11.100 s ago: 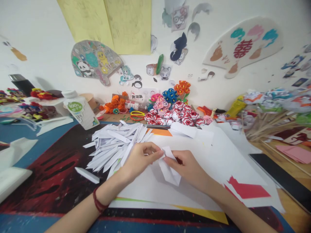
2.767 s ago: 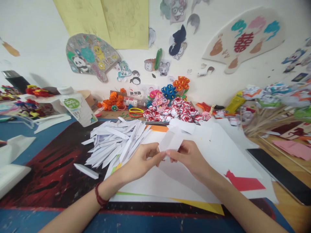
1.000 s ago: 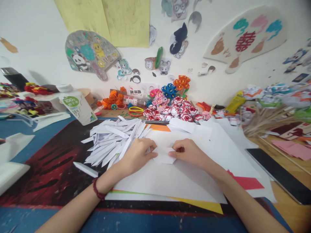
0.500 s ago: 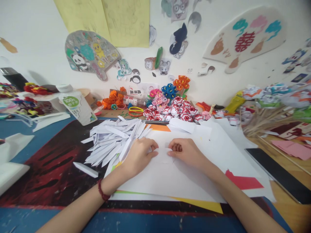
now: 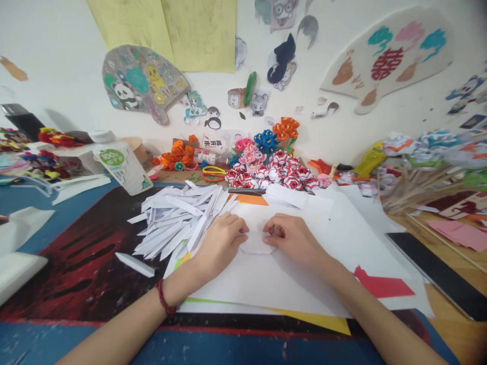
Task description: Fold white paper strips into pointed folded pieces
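Note:
A small white piece of paper [image 5: 257,245] with a folded-looking edge is held between my two hands. My left hand [image 5: 226,235] pinches its left side, fingers curled and thumb against the paper. On the other side my right hand [image 5: 291,237] grips the right end between thumb and bent fingers. Beneath both hands lies a stack of large white sheets [image 5: 281,284], with yellow and green sheets showing at its edges. A heap of folded white paper strips [image 5: 175,218] lies just left of my left hand, and one loose strip [image 5: 135,264] rests apart from it.
Red-and-white paper flowers [image 5: 281,172] stand along the back by the wall. A white bottle [image 5: 122,163] is at the back left. To the right are a black phone [image 5: 437,274], a red paper scrap [image 5: 384,284] and pink paper [image 5: 458,234].
The small paper between my hands now shows its lower edge more plainly, tilted toward me. Both hands stay in nearly the same place, fingers still pinched.

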Demonstrator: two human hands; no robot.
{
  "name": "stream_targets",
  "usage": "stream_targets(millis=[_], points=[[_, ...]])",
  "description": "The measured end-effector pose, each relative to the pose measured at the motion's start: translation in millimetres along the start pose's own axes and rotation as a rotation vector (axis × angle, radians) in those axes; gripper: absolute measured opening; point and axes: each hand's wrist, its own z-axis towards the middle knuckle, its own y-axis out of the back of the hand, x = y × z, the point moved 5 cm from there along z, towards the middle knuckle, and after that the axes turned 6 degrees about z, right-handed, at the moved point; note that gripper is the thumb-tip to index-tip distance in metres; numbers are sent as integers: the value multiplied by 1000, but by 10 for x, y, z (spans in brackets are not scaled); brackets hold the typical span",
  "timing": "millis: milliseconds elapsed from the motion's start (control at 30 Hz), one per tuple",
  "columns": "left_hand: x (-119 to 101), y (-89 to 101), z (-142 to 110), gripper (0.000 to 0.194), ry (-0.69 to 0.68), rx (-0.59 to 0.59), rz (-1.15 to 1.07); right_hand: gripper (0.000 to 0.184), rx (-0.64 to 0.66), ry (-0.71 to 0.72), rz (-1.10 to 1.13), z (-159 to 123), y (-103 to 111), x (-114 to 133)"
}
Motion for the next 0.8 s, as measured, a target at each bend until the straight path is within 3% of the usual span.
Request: stream_targets(millis=[467, 633, 800], points=[[-97, 35, -3, 5, -106, 38, 141, 9, 11, 79, -179, -64, -7, 110], [-141, 23, 0, 17, -169, 86, 262, 12, 26, 164, -270, -72, -4, 170], [-204, 49, -29, 14, -253, 120, 311, 16, 21, 246, -418, -104, -6, 271]])
